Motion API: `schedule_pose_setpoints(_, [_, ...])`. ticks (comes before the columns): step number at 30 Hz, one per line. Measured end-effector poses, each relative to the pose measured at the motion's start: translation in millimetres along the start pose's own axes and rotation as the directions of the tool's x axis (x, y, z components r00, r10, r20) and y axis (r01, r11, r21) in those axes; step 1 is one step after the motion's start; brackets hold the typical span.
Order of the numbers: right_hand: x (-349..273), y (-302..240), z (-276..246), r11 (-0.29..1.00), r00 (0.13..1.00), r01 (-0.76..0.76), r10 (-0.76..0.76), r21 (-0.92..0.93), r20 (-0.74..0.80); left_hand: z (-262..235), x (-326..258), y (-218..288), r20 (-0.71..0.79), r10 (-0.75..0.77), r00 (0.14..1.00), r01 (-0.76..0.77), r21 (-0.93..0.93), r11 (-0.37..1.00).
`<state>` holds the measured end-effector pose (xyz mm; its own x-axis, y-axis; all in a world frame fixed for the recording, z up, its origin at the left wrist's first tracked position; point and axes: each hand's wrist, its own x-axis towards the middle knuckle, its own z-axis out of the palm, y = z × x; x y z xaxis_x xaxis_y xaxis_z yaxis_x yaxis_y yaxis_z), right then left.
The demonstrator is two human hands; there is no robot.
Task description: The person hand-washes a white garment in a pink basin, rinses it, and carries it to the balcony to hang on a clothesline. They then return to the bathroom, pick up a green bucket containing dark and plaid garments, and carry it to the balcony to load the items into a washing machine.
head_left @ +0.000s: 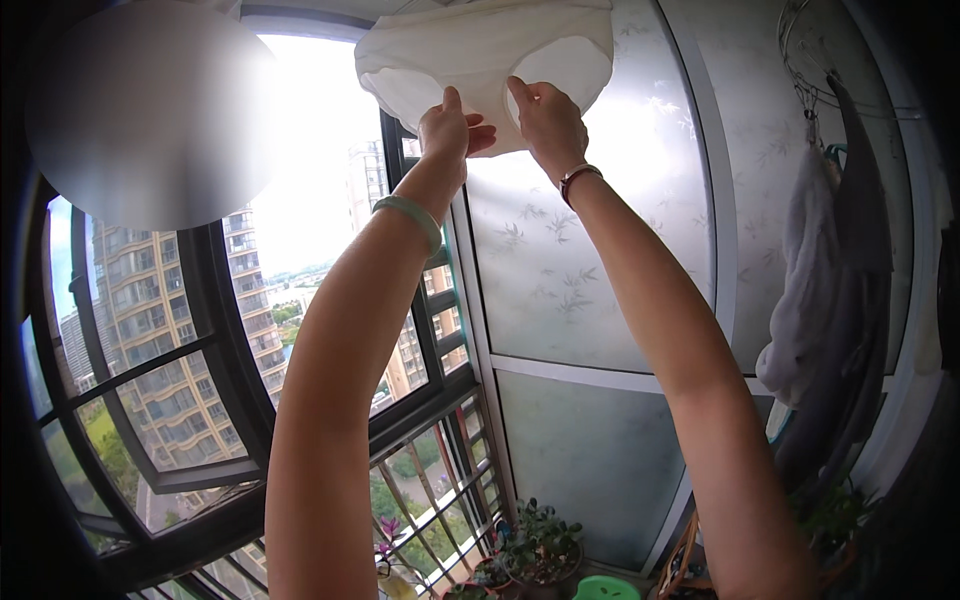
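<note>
A pair of white briefs [470,55] is spread out overhead at the top of the view, with its two leg openings facing me. Both my arms reach up to it. My left hand [452,130] is at the edge of the left leg opening, thumb up against the cloth and the other fingers curled beside it. With thumb and fingers my right hand [550,122] pinches the inner edge of the right leg opening. A pale green bangle [412,220] circles my left wrist, and a dark red bracelet [578,178] my right. The upper edge of the briefs is cut off.
Dark-framed windows [215,300] with a railing stand at the left. A frosted glass panel [590,270] stands behind my hands. At right, a light towel [805,290] and dark cloth [865,190] hang by a clip hanger [800,50]. Below are potted plants [540,545] and a green stool [606,588].
</note>
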<state>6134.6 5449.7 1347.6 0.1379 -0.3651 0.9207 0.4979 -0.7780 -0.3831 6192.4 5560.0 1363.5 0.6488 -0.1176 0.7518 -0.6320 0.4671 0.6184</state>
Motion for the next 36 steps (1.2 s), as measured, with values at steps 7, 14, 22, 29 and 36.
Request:
schedule_pose_setpoints(7, [11.7,-0.1,18.6,0.984,0.994,-0.012,0.032,0.176,-0.107,-13.5,0.1,11.4,0.020,0.376,0.926,-0.299,0.645,0.703])
schedule_pose_setpoints(14, [19.2,0.7,20.1,0.962,0.986,0.092,-0.051,0.257,-0.161,-10.9,-1.0,16.3,-0.064,0.276,0.959,-0.240,0.334,0.912])
schedule_pose_setpoints(22, [3.3,-7.5,25.9,0.988,0.994,-0.016,0.032,0.153,-0.100,-18.1,-11.9,4.7,-0.073,0.389,0.918,-0.355,0.284,0.891])
schedule_pose_setpoints(29, [4.4,0.9,28.8,0.968,0.939,0.239,-0.211,0.075,-0.270,-31.3,1.8,11.2,-0.209,0.457,0.865,-0.314,0.486,0.816])
schedule_pose_setpoints(36, [-1.5,13.5,32.0,0.968,0.941,0.245,-0.224,0.056,-0.254,-35.9,-8.3,3.6,-0.122,0.413,0.903,-0.285,0.550,0.785])
